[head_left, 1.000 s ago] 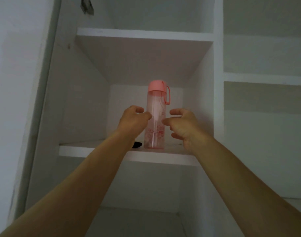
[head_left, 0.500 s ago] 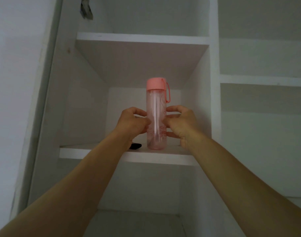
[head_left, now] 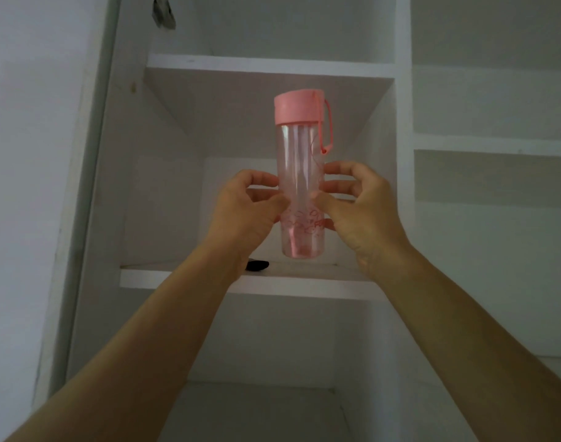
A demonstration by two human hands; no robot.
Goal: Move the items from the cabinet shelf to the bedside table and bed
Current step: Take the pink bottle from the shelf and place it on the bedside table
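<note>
Pink bottle upright, clamped btwn both hands at mid-body. L hand on its left side, R hand on its right, approx same height. Fingers curled round the clear wall, thumbs on the near face. Pink cap and strap loop well above the fingers; printed lower section and base below them. Base hangs just above the cabinet shelf, no contact as far as visible. Small black obj lies on that shelf just beside L wrist, partly hidden, can't ID.

Vs 0.5 s ago: same two-hand hold, but bottle then stood on the shelf. Now raised and nearer the cam, cap in front of the upper shelf underside. Vs 1.0 s ago: hands then either side w/ gaps, no contact. Black obj unmoved.
</note>
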